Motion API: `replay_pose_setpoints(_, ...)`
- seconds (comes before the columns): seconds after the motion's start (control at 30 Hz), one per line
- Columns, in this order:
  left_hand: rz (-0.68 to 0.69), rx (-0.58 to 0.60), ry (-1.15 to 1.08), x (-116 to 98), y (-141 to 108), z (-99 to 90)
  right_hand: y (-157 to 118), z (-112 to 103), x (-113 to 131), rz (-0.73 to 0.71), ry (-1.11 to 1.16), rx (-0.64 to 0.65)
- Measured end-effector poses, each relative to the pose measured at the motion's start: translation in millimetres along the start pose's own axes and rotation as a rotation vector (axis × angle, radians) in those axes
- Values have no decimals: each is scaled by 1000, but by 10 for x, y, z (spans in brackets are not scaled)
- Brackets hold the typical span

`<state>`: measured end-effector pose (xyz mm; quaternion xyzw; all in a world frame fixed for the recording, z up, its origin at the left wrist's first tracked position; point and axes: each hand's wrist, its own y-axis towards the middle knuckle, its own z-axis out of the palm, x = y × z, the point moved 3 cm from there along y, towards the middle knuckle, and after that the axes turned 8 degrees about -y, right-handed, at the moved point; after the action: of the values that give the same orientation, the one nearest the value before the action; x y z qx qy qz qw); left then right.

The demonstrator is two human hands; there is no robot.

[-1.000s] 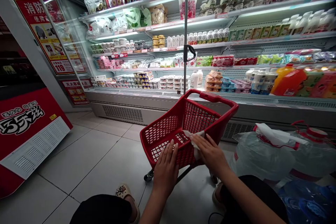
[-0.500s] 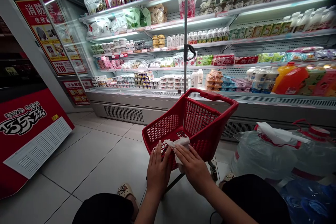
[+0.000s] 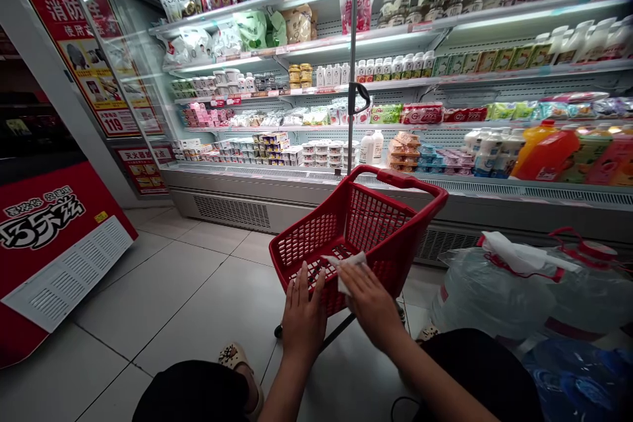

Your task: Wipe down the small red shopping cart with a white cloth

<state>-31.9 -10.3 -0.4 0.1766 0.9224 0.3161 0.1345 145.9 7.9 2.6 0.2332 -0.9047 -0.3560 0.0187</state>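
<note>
Red shopping cart at the person's twelve o'clock, stocked chiller beyond. Left hand — open, fingers straight, at the cart's near edge. Right hand, at its three o'clock, lies over white cloth there — I can't tell if gripping. Water jugs at two, red freezer at ten.

Red plastic shopping cart, upright on the floor, open at the top, with latticed walls and a looped handle rising at the far right end. White wipe, crumpled, against the cart's near rim, partly covered, one corner pointing inward.
</note>
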Motion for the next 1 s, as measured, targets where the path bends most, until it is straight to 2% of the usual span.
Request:
replay_pose_setpoints(0.1,6,16,-1,37,-10,-4,16,-6,294,-77,67,15)
replay_pose_setpoints(0.17,16,18,1,81,-23,-14,16,-24,236,-125,82,22)
replay_pose_setpoints(0.23,33,13,-3,122,-36,-27,4,-40,-26,-123,63,13)
replay_pose_setpoints(0.37,61,22,-27,150,-46,-31,-48,-32,-725,-7,-45,6)
replay_pose_setpoints(0.43,51,20,-39,136,-43,-20,-71,-4,-891,39,-82,3)
replay_pose_setpoints(0.47,43,17,-44,125,-40,-11,-77,14,-894,63,-89,-7)
replay_pose_setpoints(0.53,28,11,-52,101,-36,13,-79,51,-732,94,-85,-26)
replay_pose_setpoints(0.6,18,2,-56,85,-36,38,-67,76,-400,82,-56,-27)
replay_pose_setpoints(0.7,22,1,-78,88,-41,54,-36,60,163,-12,21,5)
replay_pose_setpoints(0.77,31,18,-116,129,-40,32,-22,26,388,-78,60,34)
replay_pose_setpoints(0.8,40,34,-143,167,-35,10,-22,13,423,-107,68,49)
replay_pose_setpoints(0.87,84,91,-197,280,-12,-53,-38,6,326,-135,57,69)
replay_pose_setpoints(1.0,212,209,-159,620,67,-181,-100,38,-273,1,-37,46)
